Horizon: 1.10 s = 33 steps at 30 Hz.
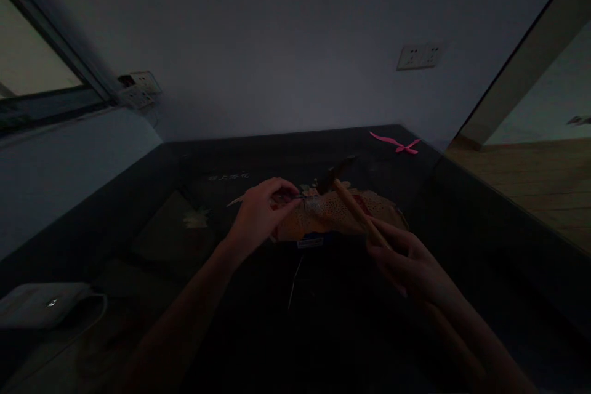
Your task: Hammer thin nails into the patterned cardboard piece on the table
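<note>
Head view was dim, and much of the nearer counter (351,326) sank into black. Two bare hands showed, each with its forearm running off the lower part of the picture. The right grip (410,258) was closed around the wooden handle of one hammer (353,204); the fingers hid the handle's lower stretch, while its dark head rose ahead and to the left of that grip, hard to tell from the dark behind. The left grip (261,212) had thumb and index finger curved close to each other, but whether they pinched anything could not be told. Beneath and just right of those fingertips lay one speckled piece (323,215), its left end partly covered by the left hand; its material was unclear. One small pale label (310,242) sat at its near edge, below and right of the left grip. One thin pale line (294,283) lay nearer than the left fingertips, too faint to identify. Ahead of the right grip, at the far edge, was one pink ribbon (401,147). Well left of and nearer than the left grip stood one white box (46,305), cut off by the border, with one white cable (104,308).
</note>
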Each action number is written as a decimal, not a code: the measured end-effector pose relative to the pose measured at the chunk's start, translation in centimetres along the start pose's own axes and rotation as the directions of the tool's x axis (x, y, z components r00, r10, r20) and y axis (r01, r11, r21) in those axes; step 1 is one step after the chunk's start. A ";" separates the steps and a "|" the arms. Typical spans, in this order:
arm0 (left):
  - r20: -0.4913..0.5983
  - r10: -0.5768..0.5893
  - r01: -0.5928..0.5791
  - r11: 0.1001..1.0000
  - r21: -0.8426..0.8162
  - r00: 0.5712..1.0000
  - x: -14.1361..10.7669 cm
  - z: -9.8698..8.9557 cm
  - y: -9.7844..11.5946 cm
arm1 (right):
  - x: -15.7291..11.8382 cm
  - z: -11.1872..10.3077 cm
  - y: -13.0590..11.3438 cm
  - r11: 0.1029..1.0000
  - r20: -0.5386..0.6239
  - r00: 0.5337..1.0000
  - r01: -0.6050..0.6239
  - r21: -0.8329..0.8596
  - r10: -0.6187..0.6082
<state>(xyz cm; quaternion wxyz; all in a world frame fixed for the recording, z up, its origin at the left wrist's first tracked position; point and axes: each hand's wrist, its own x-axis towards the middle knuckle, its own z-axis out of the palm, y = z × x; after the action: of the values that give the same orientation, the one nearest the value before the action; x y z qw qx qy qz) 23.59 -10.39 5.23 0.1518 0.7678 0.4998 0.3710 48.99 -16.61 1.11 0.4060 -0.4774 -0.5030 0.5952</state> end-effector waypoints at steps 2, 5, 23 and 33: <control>0.169 0.002 0.005 0.999 -0.037 0.986 -1.7 -0.7 1.4 | 0.0 -0.2 -0.2 1.000 -0.011 1.000 0.005 0.005 -0.005; 0.510 -0.022 0.027 1.000 -0.002 0.860 -4.6 0.1 1.8 | -0.1 -0.2 -0.5 1.000 -0.052 0.999 0.017 0.021 -0.016; 0.473 -0.278 -0.131 0.736 0.665 0.836 -8.0 5.8 -2.5 | -0.4 -0.3 -0.5 1.000 -0.010 1.000 0.014 0.000 -0.014; 0.528 -0.335 -0.065 0.796 0.601 0.780 -7.8 3.4 -0.9 | -0.4 -0.4 -0.3 1.000 -0.010 1.000 0.011 0.007 -0.011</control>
<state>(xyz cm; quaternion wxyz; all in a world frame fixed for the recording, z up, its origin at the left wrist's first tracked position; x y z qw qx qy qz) 23.69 -16.35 -0.87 0.0868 0.8131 0.5696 -0.0837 49.50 -16.84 1.45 0.4135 -0.4758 -0.5016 0.5925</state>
